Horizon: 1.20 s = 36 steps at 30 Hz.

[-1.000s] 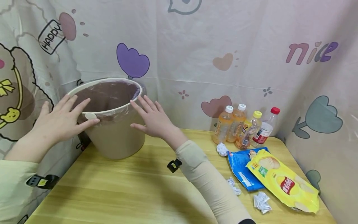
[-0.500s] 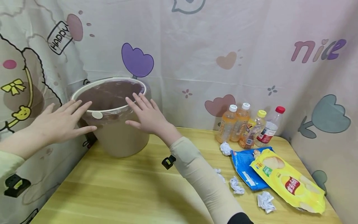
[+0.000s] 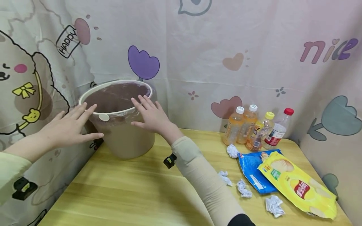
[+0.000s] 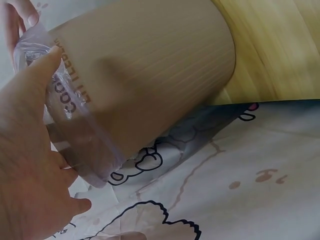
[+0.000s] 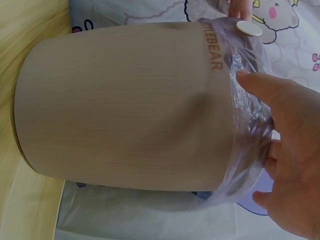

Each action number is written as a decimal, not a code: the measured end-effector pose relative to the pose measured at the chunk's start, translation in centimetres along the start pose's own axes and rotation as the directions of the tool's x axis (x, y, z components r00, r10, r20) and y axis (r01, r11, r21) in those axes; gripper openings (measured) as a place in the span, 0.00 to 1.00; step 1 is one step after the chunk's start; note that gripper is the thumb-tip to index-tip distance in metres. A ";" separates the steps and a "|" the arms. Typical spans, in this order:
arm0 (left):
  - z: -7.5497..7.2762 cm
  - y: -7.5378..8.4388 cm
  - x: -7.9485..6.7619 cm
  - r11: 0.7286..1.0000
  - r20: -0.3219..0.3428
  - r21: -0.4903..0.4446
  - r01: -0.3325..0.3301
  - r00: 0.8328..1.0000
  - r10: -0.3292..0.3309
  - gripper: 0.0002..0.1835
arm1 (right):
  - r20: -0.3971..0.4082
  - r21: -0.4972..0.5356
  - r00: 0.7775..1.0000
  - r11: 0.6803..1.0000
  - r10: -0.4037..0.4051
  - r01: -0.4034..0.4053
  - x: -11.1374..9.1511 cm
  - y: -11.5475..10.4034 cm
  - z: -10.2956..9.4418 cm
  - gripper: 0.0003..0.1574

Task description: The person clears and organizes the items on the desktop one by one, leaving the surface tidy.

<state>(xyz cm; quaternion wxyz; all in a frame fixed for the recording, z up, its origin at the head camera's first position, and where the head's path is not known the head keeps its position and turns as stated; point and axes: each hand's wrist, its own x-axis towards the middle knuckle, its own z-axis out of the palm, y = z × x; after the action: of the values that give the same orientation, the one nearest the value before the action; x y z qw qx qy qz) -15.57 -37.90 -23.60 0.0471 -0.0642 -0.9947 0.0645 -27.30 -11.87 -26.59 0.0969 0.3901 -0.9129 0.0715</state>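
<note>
A beige trash can [image 3: 130, 138] stands upright at the back left of the table. A clear plastic bag [image 5: 245, 112] lines it and folds down over its pale rim. My left hand [image 3: 68, 128], fingers spread and straight, is at the can's left front, fingertips close by the rim. On the other side my right hand [image 3: 154, 117] spreads its fingers over the right front of the rim. In the left wrist view, the left thumb [image 4: 47, 62] overlaps the bag's folded edge. Neither hand grips anything. A round white tab [image 3: 104, 117] sits on the front of the rim.
Several bottles [image 3: 249, 128] stand at the back right of the wooden table [image 3: 127, 188]. In front lie a blue snack bag [image 3: 251, 172], a yellow chip bag [image 3: 299, 185] and several crumpled papers [image 3: 274, 205]. A printed curtain [image 3: 192, 40] hangs behind.
The head view has turned slightly left, so the scene sits farther right. My left hand has dropped a little below the white tab; my right hand has shifted slightly left over the rim.
</note>
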 end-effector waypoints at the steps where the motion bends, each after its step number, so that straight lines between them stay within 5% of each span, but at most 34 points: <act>1: 0.2 0.1 0.0 1.000 -0.004 0.001 -0.003 1.000 0.003 0.58 | 0.002 0.000 1.000 1.000 0.001 -0.001 -0.1 0.0 0.1 0.56; 21: 1.6 -0.6 0.3 0.997 -0.099 -0.077 -0.018 0.995 0.010 0.59 | -0.066 0.021 0.998 1.000 0.013 -0.012 -0.8 0.1 0.6 0.44; 36: 1.8 0.7 1.5 0.995 -0.182 -0.074 -0.072 0.982 0.057 0.60 | -0.129 -0.028 0.992 1.000 -0.001 -0.002 -2.4 1.5 0.4 0.41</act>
<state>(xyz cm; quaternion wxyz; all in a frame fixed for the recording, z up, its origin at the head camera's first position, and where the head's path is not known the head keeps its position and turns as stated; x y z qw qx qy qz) -17.11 -37.19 -25.32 0.1317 -0.1038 -0.9856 0.0202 -26.83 -9.30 -27.62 0.1608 0.3830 -0.9058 0.0839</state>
